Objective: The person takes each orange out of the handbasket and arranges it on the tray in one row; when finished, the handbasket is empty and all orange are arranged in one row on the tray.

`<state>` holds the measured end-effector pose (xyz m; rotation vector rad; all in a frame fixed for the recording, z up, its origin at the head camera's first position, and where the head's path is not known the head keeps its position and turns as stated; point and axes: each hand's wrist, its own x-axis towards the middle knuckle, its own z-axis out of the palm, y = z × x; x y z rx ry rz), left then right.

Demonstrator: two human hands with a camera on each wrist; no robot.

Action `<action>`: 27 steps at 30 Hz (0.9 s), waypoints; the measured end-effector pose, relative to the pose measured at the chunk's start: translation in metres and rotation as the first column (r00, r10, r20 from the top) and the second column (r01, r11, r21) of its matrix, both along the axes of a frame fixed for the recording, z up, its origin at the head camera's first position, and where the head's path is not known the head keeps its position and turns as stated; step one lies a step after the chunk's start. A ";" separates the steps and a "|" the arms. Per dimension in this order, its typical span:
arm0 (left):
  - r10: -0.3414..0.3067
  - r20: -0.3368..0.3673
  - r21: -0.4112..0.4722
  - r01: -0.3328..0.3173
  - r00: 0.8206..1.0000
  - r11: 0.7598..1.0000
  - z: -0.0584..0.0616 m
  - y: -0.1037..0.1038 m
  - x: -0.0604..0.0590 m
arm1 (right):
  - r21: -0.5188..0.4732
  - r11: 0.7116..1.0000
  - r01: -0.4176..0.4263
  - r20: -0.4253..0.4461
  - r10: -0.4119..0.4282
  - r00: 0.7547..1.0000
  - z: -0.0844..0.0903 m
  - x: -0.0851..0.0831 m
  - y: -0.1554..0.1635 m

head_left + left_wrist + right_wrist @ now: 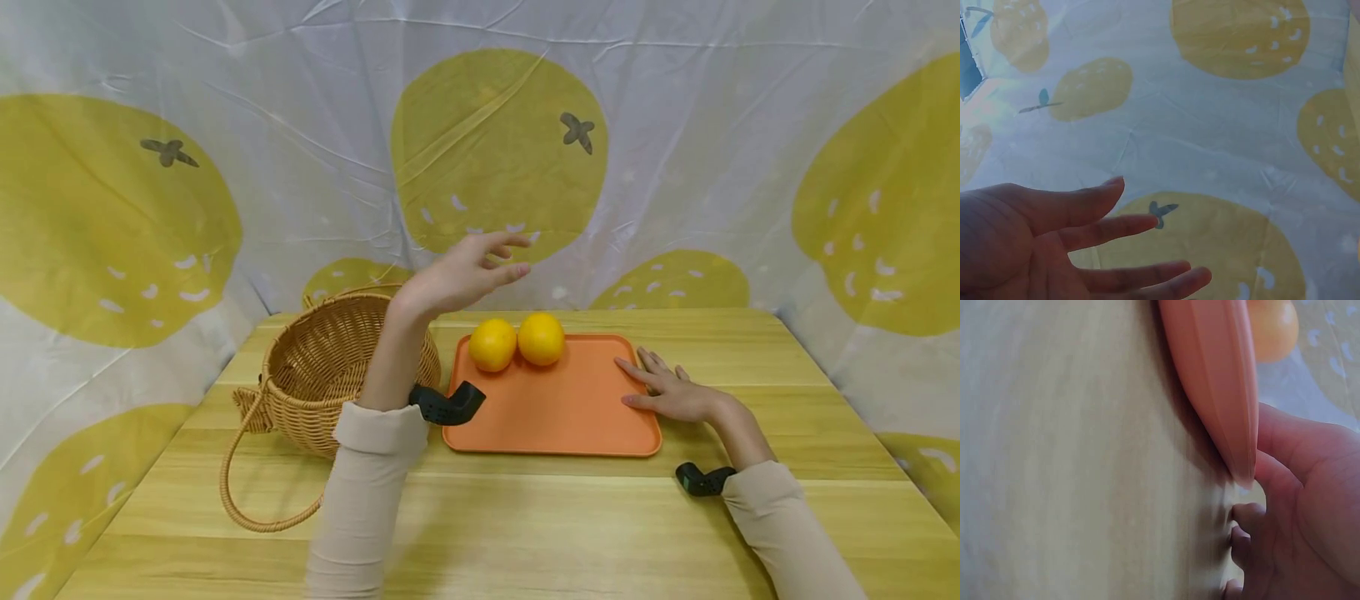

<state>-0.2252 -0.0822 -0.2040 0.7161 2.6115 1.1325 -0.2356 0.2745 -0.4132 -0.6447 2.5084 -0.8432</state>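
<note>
Two oranges, a left orange (492, 345) and a right orange (542, 339), sit side by side at the back of an orange tray (570, 412). My left hand (467, 277) is raised in the air between the basket and the oranges, holding nothing. In the left wrist view its fingers (1135, 275) are loosely extended and apart. Over the tray's right edge lies my right hand (675, 394), fingers spread. Its thumb and index finger reach over the rim, and the other fingers rest on the table beside it. Part of an orange (1272, 331) shows in the right wrist view.
Left of the tray stands a wicker basket (300, 408), partly hidden by my left forearm. Its loop handle (262, 527) hangs down onto the wooden table (540, 533). A curtain (675, 150) printed with yellow fruit hangs behind and at both sides.
</note>
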 end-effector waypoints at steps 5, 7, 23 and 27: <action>-0.078 0.040 -0.018 0.079 0.996 0.997 0.031 -0.022 -0.003 | 0.030 1.000 0.004 0.007 -0.004 1.000 0.001 0.001 -0.003; -0.100 0.050 -0.051 0.103 0.994 0.993 0.037 -0.034 -0.004 | 0.028 1.000 0.005 0.011 -0.005 1.000 0.001 0.000 -0.004; -0.353 0.334 -0.076 0.398 0.874 0.914 -0.004 -0.154 -0.053 | 0.023 1.000 0.010 0.003 -0.010 1.000 0.000 0.002 -0.001; -0.306 0.412 -0.063 0.362 0.858 0.930 -0.021 -0.176 -0.062 | -0.019 1.000 0.000 0.002 0.000 1.000 -0.003 0.001 0.000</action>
